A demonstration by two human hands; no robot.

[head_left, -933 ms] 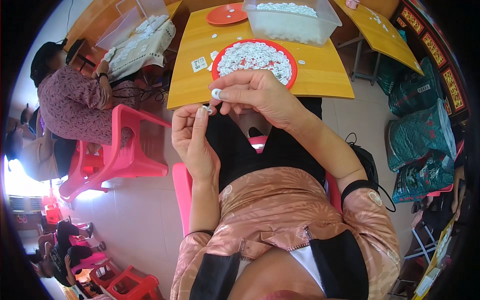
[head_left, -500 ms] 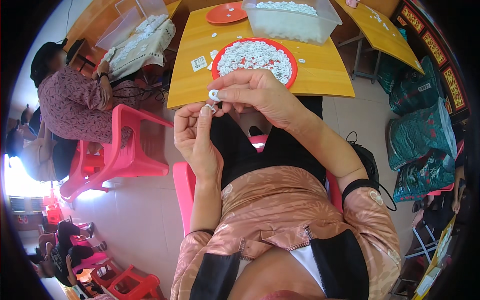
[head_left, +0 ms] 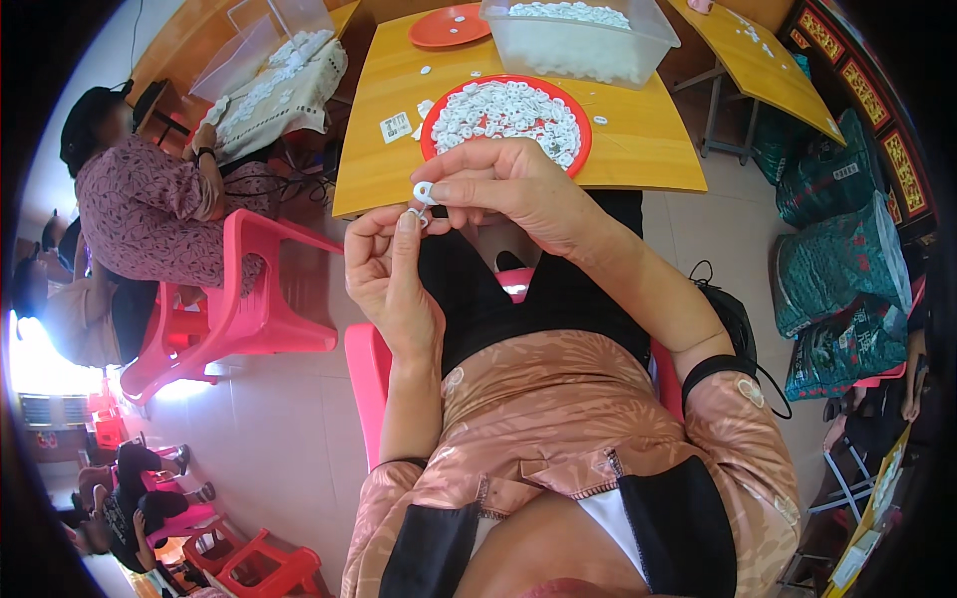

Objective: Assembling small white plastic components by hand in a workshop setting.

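Close together above my lap, near the table's front edge, my two hands are both closed on small parts. Between thumb and fingers my right hand (head_left: 518, 194) pinches a small white oval plastic piece with a hole (head_left: 423, 190). Just below it, my left hand (head_left: 391, 274) pinches a tiny pale loop-shaped part (head_left: 420, 216), which seems to meet the white piece; its exact kind is too small to make out. Beyond my hands stands a red round tray (head_left: 428, 138) heaped with similar white pieces (head_left: 508, 112).
On the yellow table (head_left: 384, 169) are a translucent bin (head_left: 588, 62) of white pieces, an orange plate (head_left: 429, 30) and a printed card (head_left: 396, 127). To the left, another person (head_left: 159, 199) sits on a pink chair (head_left: 244, 299). Green sacks (head_left: 837, 269) line the right.
Both hands stay in nearly the same place. The white piece has shifted very slightly left and tilted a little.
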